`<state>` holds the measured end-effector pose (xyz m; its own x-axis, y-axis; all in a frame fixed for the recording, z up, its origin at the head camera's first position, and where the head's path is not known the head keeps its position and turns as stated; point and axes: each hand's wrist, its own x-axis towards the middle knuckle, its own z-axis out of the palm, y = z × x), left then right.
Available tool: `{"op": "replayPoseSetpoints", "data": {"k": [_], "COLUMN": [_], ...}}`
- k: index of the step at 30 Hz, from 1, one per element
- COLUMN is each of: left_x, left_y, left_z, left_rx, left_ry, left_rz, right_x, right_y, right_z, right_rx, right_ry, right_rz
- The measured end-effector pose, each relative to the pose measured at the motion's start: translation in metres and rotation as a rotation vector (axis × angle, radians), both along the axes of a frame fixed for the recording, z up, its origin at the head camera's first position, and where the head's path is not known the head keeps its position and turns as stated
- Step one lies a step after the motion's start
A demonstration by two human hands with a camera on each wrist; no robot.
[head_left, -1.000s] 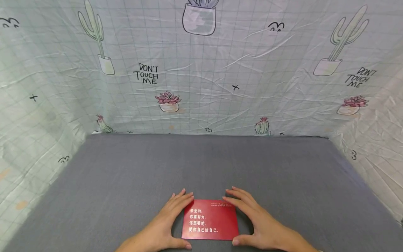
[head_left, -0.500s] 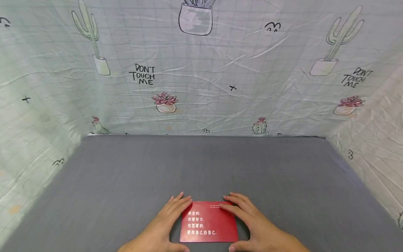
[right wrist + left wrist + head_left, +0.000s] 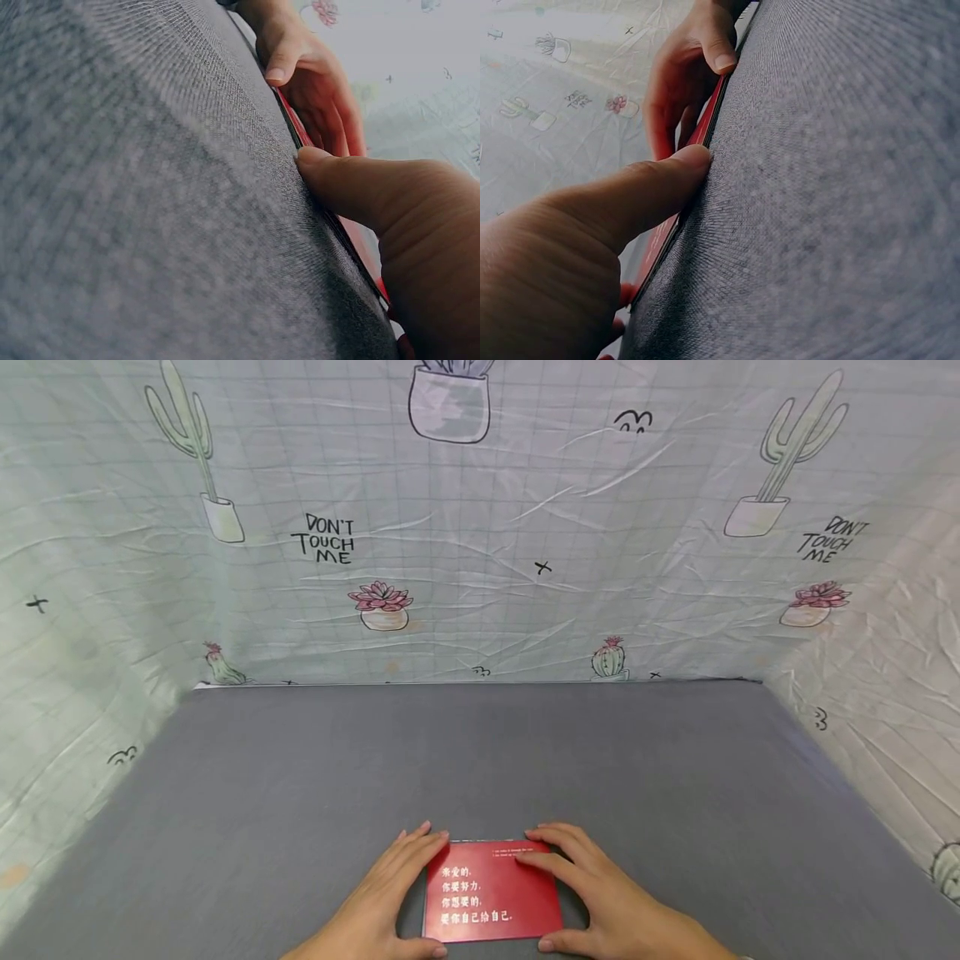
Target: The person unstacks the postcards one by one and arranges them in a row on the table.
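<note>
Around the red card [image 3: 480, 902], wide grips [image 3: 382, 893] [image 3: 607, 893] touch.

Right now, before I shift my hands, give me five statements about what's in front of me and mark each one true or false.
1. The red rectangular item lies on the gray surface. True.
2. The right hand is at the item's left side. False: it is at the right side, and the left hand is at the left.
3. The item's upward face bears white writing. True.
4. The backdrop is plain black. False: it is pale and printed with potted plants and words.
5. In the head view, the right hand overlaps the item's upper right part. True.
</note>
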<state>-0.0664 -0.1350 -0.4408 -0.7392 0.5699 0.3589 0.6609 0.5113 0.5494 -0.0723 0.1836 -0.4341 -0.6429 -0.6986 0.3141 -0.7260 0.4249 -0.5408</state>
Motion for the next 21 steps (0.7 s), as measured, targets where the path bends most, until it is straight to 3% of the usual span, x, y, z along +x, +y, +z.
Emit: {"op": "replayPoseSetpoints", "data": {"k": [7,14,21], "left_x": [0.001,0.006,0.005], "left_y": [-0.001,0.0,0.001], "left_z": [0.0,0.006,0.011], "left_rx": [-0.03,-0.041,-0.048], "left_ry": [-0.001,-0.219,-0.339], "left_rz": [0.024,0.081,0.057], "right_x": [0.0,0.0,-0.001], "right_y": [0.001,0.001,0.0], "right_z": [0.0,0.001,0.002], "right_rx": [0.007,0.018,-0.011], "right_ry": [0.018,-0.035,0.009], "right_rz": [-0.017,-0.026,-0.024]}}
